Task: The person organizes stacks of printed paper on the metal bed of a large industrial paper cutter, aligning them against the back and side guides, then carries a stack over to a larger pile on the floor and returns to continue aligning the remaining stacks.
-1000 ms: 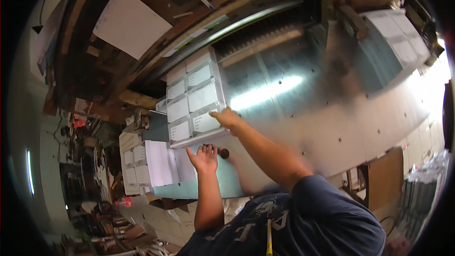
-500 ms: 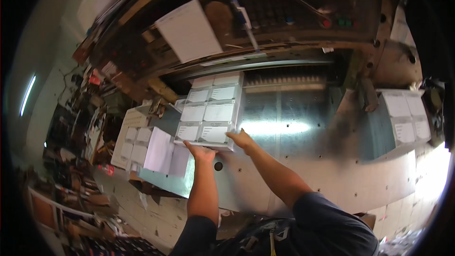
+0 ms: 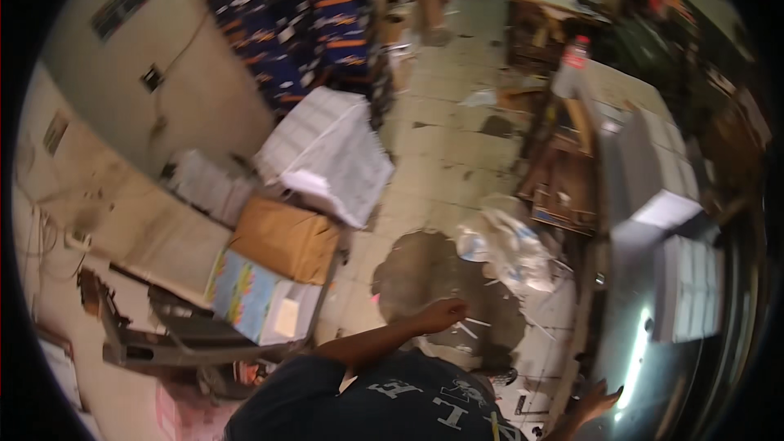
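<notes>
My left hand (image 3: 443, 315) hangs over the tiled floor in front of my body, fingers curled in, with nothing visible in it. At the lower right, my right hand (image 3: 599, 402) is over the near edge of the metal table (image 3: 625, 278), fingers stretched out and empty. Whether it touches the metal I cannot tell. Beyond it on the table stands the stack of printed sheets (image 3: 690, 290). Farther along the same table is another paper stack (image 3: 663, 163), white with printed panels. Both stacks are apart from my hands.
A wrapped white bundle (image 3: 331, 155), a brown paper package (image 3: 286, 238) and a blue patterned stack (image 3: 249, 294) stand at left. A crumpled white sack (image 3: 510, 249) lies on the floor beside a dark patch (image 3: 416, 273). A red-capped bottle (image 3: 572, 65) stands at the table's far end. Dark blue cartons (image 3: 286, 24) are piled behind.
The view has swung left, away from the machine toward the aisle. Both hands have let go of the printed stack; the left has come away over the floor.
</notes>
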`<move>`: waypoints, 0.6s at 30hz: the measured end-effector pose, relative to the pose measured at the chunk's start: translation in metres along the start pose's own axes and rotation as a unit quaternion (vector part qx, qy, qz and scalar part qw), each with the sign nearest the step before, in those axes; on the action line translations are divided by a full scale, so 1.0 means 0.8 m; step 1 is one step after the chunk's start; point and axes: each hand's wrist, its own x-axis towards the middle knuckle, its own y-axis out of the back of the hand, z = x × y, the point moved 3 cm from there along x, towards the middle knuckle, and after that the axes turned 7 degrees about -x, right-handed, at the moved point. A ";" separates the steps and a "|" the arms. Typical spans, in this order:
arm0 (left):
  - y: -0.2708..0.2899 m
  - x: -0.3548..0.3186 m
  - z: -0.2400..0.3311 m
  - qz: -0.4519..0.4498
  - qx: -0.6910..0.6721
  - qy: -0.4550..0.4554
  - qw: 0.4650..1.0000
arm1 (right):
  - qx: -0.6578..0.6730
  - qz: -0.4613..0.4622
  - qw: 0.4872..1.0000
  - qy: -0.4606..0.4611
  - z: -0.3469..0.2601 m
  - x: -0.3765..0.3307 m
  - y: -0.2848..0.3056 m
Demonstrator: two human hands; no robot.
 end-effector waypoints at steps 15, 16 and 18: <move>0.515 -0.285 -0.156 0.563 -0.268 0.159 0.765 | 0.341 -0.739 0.576 0.082 -0.802 -0.344 -0.180; 0.550 -0.283 -0.153 0.577 -0.293 0.180 0.741 | 0.348 -0.771 0.531 0.049 -0.834 -0.362 -0.199; 0.624 -0.263 -0.155 0.597 -0.334 0.193 0.704 | 0.341 -0.799 0.494 0.038 -0.903 -0.395 -0.244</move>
